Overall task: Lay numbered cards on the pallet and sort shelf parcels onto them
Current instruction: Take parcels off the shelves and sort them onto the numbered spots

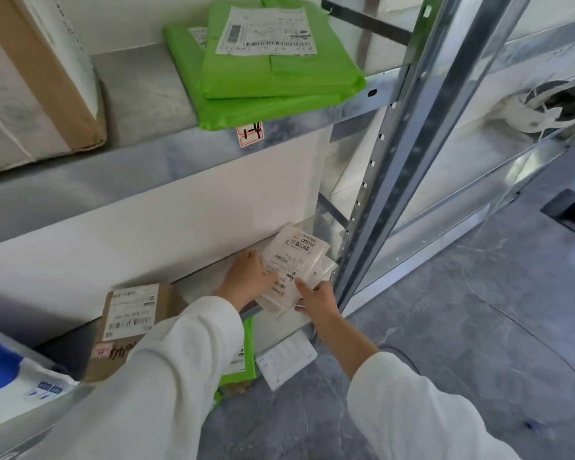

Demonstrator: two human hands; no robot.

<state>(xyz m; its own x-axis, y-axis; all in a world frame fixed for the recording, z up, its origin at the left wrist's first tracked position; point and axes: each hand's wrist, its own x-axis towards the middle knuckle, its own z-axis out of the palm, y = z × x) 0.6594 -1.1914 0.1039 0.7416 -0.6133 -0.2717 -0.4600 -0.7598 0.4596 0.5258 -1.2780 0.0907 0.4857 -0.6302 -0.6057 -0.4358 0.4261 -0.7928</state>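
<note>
White crinkly plastic parcels held btwn L hand & R hand.

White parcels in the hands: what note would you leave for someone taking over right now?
Left grip: holds the white parcels by their left side.
Right grip: pinches their near edge, thumb on top.
They are at the right end of the lower shelf. A brown box stands further left on it. Green parcels lie on the upper shelf.
Done: cannot tell; the pallet and cards are out of view.
Left: probably take the white parcels to their card, then the other parcels.
</note>
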